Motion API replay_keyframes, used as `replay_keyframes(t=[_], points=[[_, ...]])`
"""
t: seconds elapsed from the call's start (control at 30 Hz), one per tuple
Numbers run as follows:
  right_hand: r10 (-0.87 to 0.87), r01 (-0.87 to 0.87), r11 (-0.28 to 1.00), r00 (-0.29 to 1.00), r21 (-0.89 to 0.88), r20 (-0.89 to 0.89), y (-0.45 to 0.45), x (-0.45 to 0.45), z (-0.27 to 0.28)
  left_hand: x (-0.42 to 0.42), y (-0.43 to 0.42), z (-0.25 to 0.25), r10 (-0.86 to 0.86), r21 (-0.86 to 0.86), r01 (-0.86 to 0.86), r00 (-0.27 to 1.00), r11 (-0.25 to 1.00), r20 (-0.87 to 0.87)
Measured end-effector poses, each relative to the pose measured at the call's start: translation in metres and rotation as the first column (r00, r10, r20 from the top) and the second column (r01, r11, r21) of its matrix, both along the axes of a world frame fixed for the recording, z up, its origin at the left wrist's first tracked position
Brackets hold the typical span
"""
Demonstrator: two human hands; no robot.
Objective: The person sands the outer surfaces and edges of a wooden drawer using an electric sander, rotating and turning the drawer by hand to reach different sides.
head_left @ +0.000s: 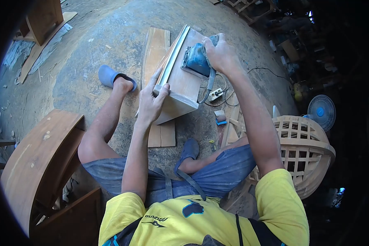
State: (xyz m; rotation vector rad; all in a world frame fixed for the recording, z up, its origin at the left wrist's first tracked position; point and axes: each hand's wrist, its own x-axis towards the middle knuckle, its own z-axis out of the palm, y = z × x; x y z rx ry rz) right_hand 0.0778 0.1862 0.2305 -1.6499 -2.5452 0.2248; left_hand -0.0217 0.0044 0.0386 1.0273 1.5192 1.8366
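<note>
A wooden drawer-like box point(177, 88) stands tilted on boards point(162, 135) on the floor between my legs. My left hand point(151, 98) grips its near left corner, the thumb on the edge beside a pale grooved strip point(174, 53). My right hand point(220, 53) is closed round a blue power sander point(197, 60), whose flat base rests on the box's upper face. From the sander a grey cord runs down past the box's right edge towards a white socket strip point(215, 94). The palm side of my right hand is hidden.
Curved wooden furniture point(45, 151) stands at the left, with another wooden piece point(43, 20) at the upper left. At the right are a lattice wooden frame point(299, 151) and a fan point(321, 112). A sandpaper piece point(220, 116) and loose cords lie on the floor.
</note>
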Motion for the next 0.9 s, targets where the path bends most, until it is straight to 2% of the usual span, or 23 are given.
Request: replay_keyframes(t=[0.03,0.1,0.13,0.23,0.3,0.37,0.43,0.57,0.63,0.67,0.8,0.87,0.9], points=[[0.034,-0.033,0.998,0.999,-0.055,0.022,-0.014,0.004,0.003,0.0,-0.001,0.001,0.005,0.005,-0.005,1.0,1.0,-0.003],[0.056,-0.053,0.997,0.998,-0.054,0.041,-0.033,0.013,0.003,-0.001,-0.003,0.004,-0.043,-0.043,0.044,0.999,0.998,0.026],[0.072,-0.069,0.996,0.995,-0.06,0.063,-0.036,0.012,0.002,-0.001,-0.001,0.002,-0.013,-0.006,0.013,1.0,1.0,-0.003],[0.081,-0.08,0.995,0.997,-0.062,0.011,-0.023,-0.002,0.003,0.0,-0.001,0.002,-0.01,-0.009,0.01,1.0,1.0,-0.027],[0.068,-0.068,0.998,0.998,-0.013,0.018,0.017,-0.017,-0.009,-0.001,-0.002,0.002,0.001,-0.027,-0.003,0.997,1.0,-0.073],[0.055,-0.056,0.998,0.998,0.043,0.022,0.049,-0.034,-0.008,-0.002,-0.003,0.003,-0.035,-0.047,0.035,0.999,0.998,0.017],[-0.085,0.079,0.993,0.994,-0.093,-0.065,0.07,-0.05,0.003,-0.001,-0.003,0.004,-0.026,-0.033,0.026,1.0,0.999,-0.003],[0.023,-0.024,0.999,1.0,-0.047,-0.012,0.157,-0.069,-0.007,0.001,-0.001,0.002,-0.001,0.0,0.001,0.999,1.0,-0.048],[-0.136,0.13,0.982,0.99,-0.135,-0.035,0.18,-0.079,-0.005,0.0,-0.002,0.004,-0.011,-0.023,0.01,1.0,1.0,-0.028],[-0.137,0.132,0.979,0.99,-0.158,-0.021,0.191,-0.081,-0.008,-0.001,-0.003,0.007,-0.01,-0.033,0.009,0.999,0.999,-0.044],[-0.181,0.177,0.982,0.982,-0.067,-0.053,0.142,-0.072,-0.001,-0.001,-0.003,0.002,-0.021,-0.049,0.021,1.0,0.999,-0.017],[-0.087,0.084,0.992,0.996,-0.09,-0.028,0.108,-0.059,0.005,-0.001,-0.002,0.0,-0.022,-0.039,0.021,1.0,0.999,-0.01],[-0.099,0.096,0.991,0.995,-0.094,-0.026,0.089,-0.054,0.008,-0.001,-0.002,0.0,-0.011,-0.028,0.01,1.0,1.0,-0.009]])
